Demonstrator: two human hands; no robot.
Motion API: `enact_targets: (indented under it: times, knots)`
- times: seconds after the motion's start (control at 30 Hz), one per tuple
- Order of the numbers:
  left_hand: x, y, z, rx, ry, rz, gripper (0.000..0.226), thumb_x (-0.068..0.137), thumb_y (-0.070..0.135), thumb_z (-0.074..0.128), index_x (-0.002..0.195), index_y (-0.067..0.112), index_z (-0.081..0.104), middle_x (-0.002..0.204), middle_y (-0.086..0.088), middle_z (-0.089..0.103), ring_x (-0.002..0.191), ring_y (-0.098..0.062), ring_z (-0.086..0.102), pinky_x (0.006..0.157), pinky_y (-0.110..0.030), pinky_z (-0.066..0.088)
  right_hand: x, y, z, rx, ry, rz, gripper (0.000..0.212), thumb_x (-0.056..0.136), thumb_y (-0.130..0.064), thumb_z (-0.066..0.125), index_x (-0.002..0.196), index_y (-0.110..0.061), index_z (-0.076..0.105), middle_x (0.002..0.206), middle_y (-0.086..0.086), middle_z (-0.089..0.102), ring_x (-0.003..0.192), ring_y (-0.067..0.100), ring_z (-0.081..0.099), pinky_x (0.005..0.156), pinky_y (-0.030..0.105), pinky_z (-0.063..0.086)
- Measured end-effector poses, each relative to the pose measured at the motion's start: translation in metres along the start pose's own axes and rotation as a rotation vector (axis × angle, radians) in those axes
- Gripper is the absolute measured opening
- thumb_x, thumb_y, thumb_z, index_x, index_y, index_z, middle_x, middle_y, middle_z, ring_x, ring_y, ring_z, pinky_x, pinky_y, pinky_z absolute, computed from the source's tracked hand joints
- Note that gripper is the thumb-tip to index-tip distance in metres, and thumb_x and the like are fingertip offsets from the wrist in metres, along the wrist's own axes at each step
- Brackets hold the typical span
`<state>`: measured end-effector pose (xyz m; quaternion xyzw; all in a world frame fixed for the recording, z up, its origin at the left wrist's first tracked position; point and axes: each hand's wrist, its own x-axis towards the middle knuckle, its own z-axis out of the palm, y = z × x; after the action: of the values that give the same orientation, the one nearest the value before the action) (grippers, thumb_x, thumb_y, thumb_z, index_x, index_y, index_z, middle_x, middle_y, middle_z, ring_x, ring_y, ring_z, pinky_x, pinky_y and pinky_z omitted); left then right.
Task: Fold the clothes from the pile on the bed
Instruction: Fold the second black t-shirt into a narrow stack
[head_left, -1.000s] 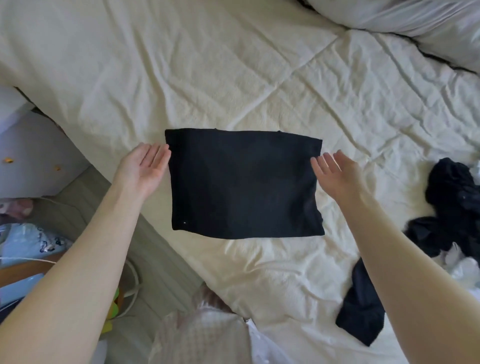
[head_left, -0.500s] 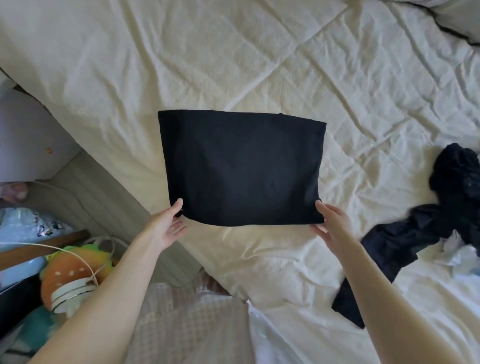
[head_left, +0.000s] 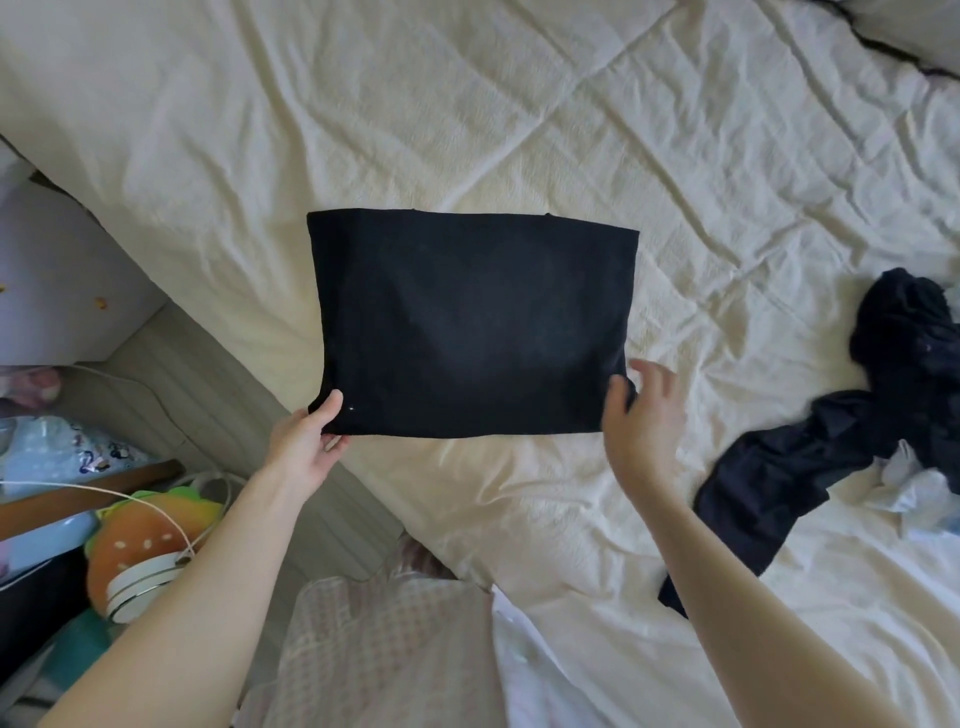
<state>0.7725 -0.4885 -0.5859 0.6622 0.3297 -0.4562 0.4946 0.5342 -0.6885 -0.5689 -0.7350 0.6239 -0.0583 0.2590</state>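
both hands (head_left: 306, 441) (head_left: 641, 415) now pinching folded black garment (head_left: 472, 322) near corners, dark clothes pile (head_left: 841, 441) just right

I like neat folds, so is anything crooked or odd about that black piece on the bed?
Nothing much: the folded black garment lies flat, its edges fairly straight. The only oddity is a tiny white speck near its lower left corner.
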Motion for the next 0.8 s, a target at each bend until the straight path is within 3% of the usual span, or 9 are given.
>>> enact_targets:
  times: [0.13, 0.23, 0.3, 0.37, 0.47, 0.53, 0.63, 0.7, 0.8]
  knots:
    - [-0.02, -0.001, -0.008, 0.099, -0.038, 0.162, 0.009, 0.093, 0.006, 0.055, 0.099, 0.005, 0.062, 0.107, -0.01, 0.066, 0.101, -0.022, 0.062, 0.091, -0.035, 0.048, -0.038, -0.022, 0.024, -0.27, -0.25, -0.649, 0.042, 0.085, -0.014, 0.065, 0.126, -0.007, 0.059, 0.135, 0.014, 0.054, 0.128, 0.033, 0.048, 0.103, 0.053, 0.039]
    - [-0.037, 0.0, -0.008, 0.117, -0.026, 0.214, 0.015, 0.094, 0.007, 0.054, 0.107, 0.004, 0.06, 0.112, -0.011, 0.065, 0.106, -0.024, 0.061, 0.093, -0.037, 0.047, -0.05, -0.029, 0.047, -0.486, -0.521, -0.708, 0.053, 0.096, -0.029, 0.049, 0.145, -0.016, 0.036, 0.156, 0.009, 0.024, 0.144, 0.028, 0.02, 0.115, 0.051, 0.017]
    - [-0.049, 0.001, -0.001, 0.118, 0.011, 0.249, 0.014, 0.093, 0.009, 0.056, 0.106, 0.005, 0.06, 0.108, -0.009, 0.066, 0.103, -0.022, 0.062, 0.091, -0.037, 0.049, -0.048, -0.027, 0.059, -0.558, -0.653, -0.613, 0.057, 0.101, -0.027, 0.036, 0.152, -0.021, 0.012, 0.16, 0.003, -0.002, 0.147, 0.023, -0.003, 0.117, 0.048, 0.002]
    - [-0.063, 0.001, 0.012, 0.171, 0.073, 0.342, 0.018, 0.093, 0.012, 0.058, 0.109, 0.003, 0.058, 0.107, -0.009, 0.065, 0.101, -0.021, 0.062, 0.083, -0.032, 0.052, -0.042, -0.028, 0.063, -0.516, -0.725, -0.56, 0.059, 0.1, -0.017, 0.035, 0.152, -0.024, 0.009, 0.16, -0.001, -0.008, 0.147, 0.019, -0.009, 0.118, 0.046, 0.0]
    - [-0.087, -0.002, 0.038, 0.326, 0.13, 0.603, 0.016, 0.091, 0.016, 0.06, 0.105, 0.013, 0.055, 0.112, -0.004, 0.062, 0.1, -0.013, 0.061, 0.081, -0.025, 0.052, -0.031, -0.038, 0.048, -0.073, -0.82, -0.305, 0.044, 0.101, -0.012, 0.033, 0.144, -0.017, 0.038, 0.157, -0.001, 0.02, 0.146, 0.017, 0.011, 0.118, 0.038, 0.012]
    - [-0.103, -0.007, 0.063, 0.434, 0.08, 0.799, 0.014, 0.089, 0.017, 0.061, 0.101, 0.017, 0.054, 0.112, 0.003, 0.061, 0.097, 0.0, 0.059, 0.081, -0.015, 0.049, -0.024, -0.04, 0.027, 0.437, -0.788, 0.078, 0.032, 0.1, -0.016, 0.041, 0.127, -0.015, 0.057, 0.138, 0.0, 0.052, 0.133, 0.017, 0.042, 0.105, 0.028, 0.036]
    - [-0.119, -0.022, 0.116, 0.568, -0.058, 1.042, 0.012, 0.088, 0.015, 0.061, 0.094, 0.02, 0.052, 0.11, 0.012, 0.058, 0.097, 0.006, 0.055, 0.079, -0.007, 0.044, -0.008, -0.027, -0.01, 1.035, -0.648, 0.473, 0.023, 0.099, -0.032, 0.047, 0.109, -0.02, 0.063, 0.11, 0.0, 0.068, 0.106, 0.018, 0.065, 0.084, 0.029, 0.053]
    - [-0.12, -0.039, 0.153, 0.728, -0.17, 1.151, 0.01, 0.088, 0.013, 0.061, 0.096, 0.016, 0.055, 0.117, 0.005, 0.057, 0.103, 0.0, 0.054, 0.085, -0.011, 0.044, 0.006, -0.008, -0.028, 1.213, -0.541, 0.569, 0.028, 0.1, -0.037, 0.041, 0.105, -0.018, 0.061, 0.106, 0.003, 0.069, 0.099, 0.018, 0.068, 0.077, 0.03, 0.056]
    - [-0.11, -0.076, 0.183, 1.029, -0.429, 1.058, 0.026, 0.092, 0.015, 0.057, 0.117, 0.009, 0.058, 0.139, 0.0, 0.045, 0.125, -0.011, 0.045, 0.101, -0.023, 0.04, 0.019, 0.016, -0.038, 1.13, -0.458, 0.571, 0.028, 0.098, -0.04, 0.045, 0.099, -0.018, 0.062, 0.097, 0.0, 0.073, 0.091, 0.013, 0.07, 0.074, 0.028, 0.056]
